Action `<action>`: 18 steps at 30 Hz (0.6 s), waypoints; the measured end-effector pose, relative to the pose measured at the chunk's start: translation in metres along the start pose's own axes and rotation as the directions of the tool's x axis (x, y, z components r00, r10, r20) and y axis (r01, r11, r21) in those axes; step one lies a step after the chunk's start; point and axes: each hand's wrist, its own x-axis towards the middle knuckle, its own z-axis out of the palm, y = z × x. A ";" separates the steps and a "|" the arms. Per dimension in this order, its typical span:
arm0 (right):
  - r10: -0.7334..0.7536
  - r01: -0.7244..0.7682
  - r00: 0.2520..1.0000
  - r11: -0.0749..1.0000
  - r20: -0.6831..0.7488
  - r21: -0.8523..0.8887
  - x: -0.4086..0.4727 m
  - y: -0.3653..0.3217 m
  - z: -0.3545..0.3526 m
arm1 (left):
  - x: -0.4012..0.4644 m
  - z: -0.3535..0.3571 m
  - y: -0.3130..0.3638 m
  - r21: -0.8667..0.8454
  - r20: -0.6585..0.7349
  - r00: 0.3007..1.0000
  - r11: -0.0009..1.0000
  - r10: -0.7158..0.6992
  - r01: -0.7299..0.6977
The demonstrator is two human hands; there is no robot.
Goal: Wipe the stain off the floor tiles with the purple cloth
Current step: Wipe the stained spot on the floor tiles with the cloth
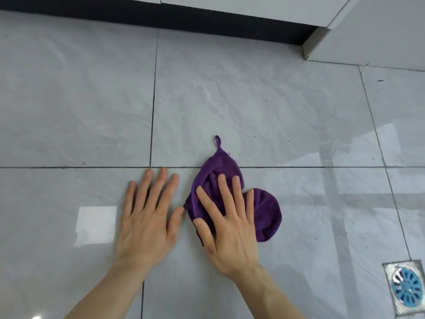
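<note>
A purple cloth (pixel 264 215) with a small hanging loop lies crumpled on the grey floor tiles (pixel 80 100), across a grout line. My right hand (pixel 230 222) presses flat on the cloth, fingers spread over it. My left hand (pixel 149 212) rests flat on the bare tile just left of the cloth, fingers apart, its thumb close to the cloth's edge. A pale, smeared wet patch (pixel 211 93) shows on the tile beyond the cloth. Small dark specks (pixel 264 100) dot the tile to the right of that patch.
A dark plinth (pixel 161 17) under white cabinets runs along the far edge. A white cabinet corner (pixel 322 40) juts out at the upper right. A floor drain with a blue cover (pixel 406 288) sits at the lower right. A bright window reflection (pixel 95 225) lies left of my left hand.
</note>
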 end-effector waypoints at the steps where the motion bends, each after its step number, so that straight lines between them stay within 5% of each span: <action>1: 0.010 -0.009 1.000 0.998 0.017 -0.059 0.005 0.002 0.001 | 0.000 0.000 0.000 -0.001 0.000 1.000 1.000 -0.002 0.002; 7: 0.033 -0.029 0.999 0.973 0.012 -0.230 0.053 0.018 0.000 | 0.001 0.000 0.000 0.004 0.010 1.000 1.000 -0.006 0.006; 18: 0.043 -0.049 0.998 0.978 -0.036 -0.203 0.117 0.037 -0.009 | 0.001 0.000 0.000 0.012 0.013 1.000 1.000 0.005 -0.006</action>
